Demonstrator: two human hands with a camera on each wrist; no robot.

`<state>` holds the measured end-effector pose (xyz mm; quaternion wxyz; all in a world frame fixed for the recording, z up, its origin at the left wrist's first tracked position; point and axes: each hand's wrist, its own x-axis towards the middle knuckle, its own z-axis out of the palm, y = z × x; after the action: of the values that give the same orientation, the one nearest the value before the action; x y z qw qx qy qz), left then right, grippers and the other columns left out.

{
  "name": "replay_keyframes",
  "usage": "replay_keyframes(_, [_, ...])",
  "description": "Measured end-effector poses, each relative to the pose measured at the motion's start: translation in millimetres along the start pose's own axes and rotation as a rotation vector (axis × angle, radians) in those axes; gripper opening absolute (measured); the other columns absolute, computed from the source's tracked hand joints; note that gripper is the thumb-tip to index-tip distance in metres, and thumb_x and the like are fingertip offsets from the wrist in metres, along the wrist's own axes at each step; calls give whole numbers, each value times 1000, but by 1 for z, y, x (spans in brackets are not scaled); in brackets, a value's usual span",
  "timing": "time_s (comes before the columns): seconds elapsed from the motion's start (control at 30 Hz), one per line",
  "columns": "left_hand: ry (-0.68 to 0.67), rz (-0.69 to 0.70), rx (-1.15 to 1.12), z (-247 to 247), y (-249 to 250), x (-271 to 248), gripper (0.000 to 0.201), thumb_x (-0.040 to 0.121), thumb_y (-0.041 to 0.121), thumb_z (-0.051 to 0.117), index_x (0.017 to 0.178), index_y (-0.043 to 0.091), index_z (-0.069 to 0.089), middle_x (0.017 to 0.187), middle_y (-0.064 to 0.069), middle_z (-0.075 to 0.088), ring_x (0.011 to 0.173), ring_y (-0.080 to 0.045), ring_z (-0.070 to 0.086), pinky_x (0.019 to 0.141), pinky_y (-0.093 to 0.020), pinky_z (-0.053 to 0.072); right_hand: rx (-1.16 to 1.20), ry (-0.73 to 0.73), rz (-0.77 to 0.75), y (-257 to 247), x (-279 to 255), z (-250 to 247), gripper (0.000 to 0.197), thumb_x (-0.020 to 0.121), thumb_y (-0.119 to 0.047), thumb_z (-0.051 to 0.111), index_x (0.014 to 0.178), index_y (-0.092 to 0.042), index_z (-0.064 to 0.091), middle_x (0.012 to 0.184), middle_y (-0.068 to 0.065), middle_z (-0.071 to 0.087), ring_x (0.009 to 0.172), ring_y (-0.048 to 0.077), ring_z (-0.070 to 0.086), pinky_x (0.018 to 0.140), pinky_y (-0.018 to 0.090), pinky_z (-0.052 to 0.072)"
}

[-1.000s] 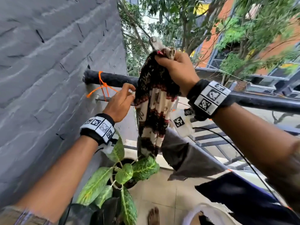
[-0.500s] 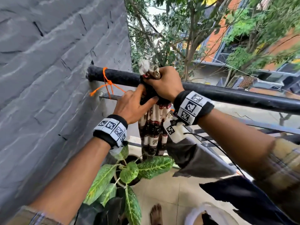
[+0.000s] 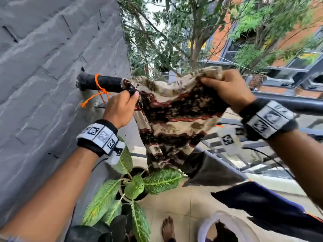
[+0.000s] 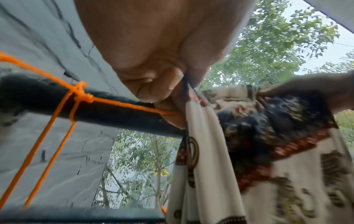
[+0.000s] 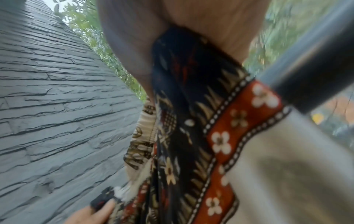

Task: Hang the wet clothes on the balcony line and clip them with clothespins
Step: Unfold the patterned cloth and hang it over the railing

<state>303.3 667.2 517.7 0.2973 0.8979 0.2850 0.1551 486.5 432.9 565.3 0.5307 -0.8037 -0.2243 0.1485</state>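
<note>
A patterned cloth [image 3: 174, 116] in cream, black and red hangs spread over the black balcony rail [image 3: 106, 82]. My left hand [image 3: 122, 105] pinches its left edge beside the rail, seen close in the left wrist view as cloth [image 4: 210, 144] held between thumb and finger. My right hand [image 3: 227, 88] grips the cloth's upper right corner, raised a little above the rail. The right wrist view shows the cloth [image 5: 191, 121] bunched inside that fist. An orange line [image 3: 98, 88] is knotted round the rail near the wall. No clothespin shows.
A grey stone wall [image 3: 52, 67] stands close on the left. A potted plant [image 3: 132, 186] sits below the rail. Grey cloth [image 3: 209, 168] and dark blue cloth [image 3: 262, 206] hang lower right. A white basket [image 3: 227, 227] and a bare foot [image 3: 167, 229] are on the tiled floor.
The cloth was bunched in my right fist at the rail; now my hands have moved apart and the cloth is spread wide along the rail. My right hand has shifted right.
</note>
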Motion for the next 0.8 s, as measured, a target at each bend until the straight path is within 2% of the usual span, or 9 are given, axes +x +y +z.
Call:
replay_keyframes(0.13, [-26, 81, 75, -6, 8, 28, 42, 102, 37, 46, 69, 12, 42, 83, -27, 59, 84, -43, 59, 65, -42, 35, -265, 171, -57, 5, -17, -56, 11, 88, -25, 71, 80, -17, 71, 68, -14, 66, 48, -13, 54, 48, 8, 43])
replay_keyframes(0.2, [-87, 109, 151, -6, 10, 41, 36, 98, 38, 46, 74, 12, 47, 87, -28, 62, 85, -43, 60, 69, -44, 41, -350, 240, -67, 5, -18, -71, 6, 89, -28, 69, 86, -22, 71, 71, -11, 65, 50, -12, 55, 51, 13, 46])
replay_keyframes(0.33, [-331, 77, 451, -4, 8, 52, 31, 91, 21, 55, 64, 7, 51, 67, -19, 58, 68, -36, 59, 61, -37, 46, -688, 134, 110, 34, -16, -78, 30, 80, -45, 77, 86, -23, 58, 78, 1, 58, 81, 21, 58, 65, 27, 38])
replay_keyframes(0.4, [-429, 20, 554, -2, 11, 56, 33, 89, 23, 58, 60, 7, 57, 53, -11, 61, 56, -29, 60, 54, -30, 42, -830, 66, 148, 58, -23, -74, 43, 77, -46, 79, 89, -19, 49, 86, 7, 59, 90, 33, 61, 69, 31, 35])
replay_keyframes(0.47, [-555, -33, 607, 0, 18, 62, 34, 91, 28, 59, 64, 7, 67, 46, -5, 64, 46, -21, 61, 52, -25, 43, -884, 77, 107, 76, -32, -69, 45, 75, -47, 80, 93, -20, 48, 97, 13, 66, 96, 37, 63, 70, 34, 37])
replay_keyframes(0.53, [-672, -89, 572, 1, 23, 67, 35, 92, 23, 61, 65, 3, 71, 47, -5, 65, 37, -14, 54, 50, -23, 43, -902, 116, 67, 83, -35, -65, 42, 72, -45, 81, 85, -18, 51, 92, 11, 69, 91, 35, 65, 69, 34, 40])
replay_keyframes(0.6, [-718, -133, 502, 3, 27, 70, 38, 89, 15, 66, 53, 4, 67, 45, -8, 63, 31, -11, 49, 43, -21, 39, -933, 129, 42, 85, -35, -65, 34, 71, -41, 79, 76, -20, 53, 85, 6, 70, 86, 32, 66, 67, 32, 41])
replay_keyframes(0.7, [-729, -160, 432, 6, 26, 68, 33, 84, 7, 72, 52, 1, 64, 45, -11, 62, 29, -12, 52, 34, -18, 39, -1026, -60, 134, 90, -39, -63, 17, 76, -43, 73, 73, -29, 66, 82, 1, 71, 81, 27, 66, 70, 30, 50])
replay_keyframes(0.8, [-708, -154, 413, 10, 19, 68, 30, 83, 19, 77, 61, 0, 68, 51, -12, 66, 34, -13, 58, 40, -19, 45, -988, -334, 285, 103, -47, -56, 26, 86, -48, 68, 72, -26, 67, 72, 1, 64, 72, 21, 60, 60, 27, 43])
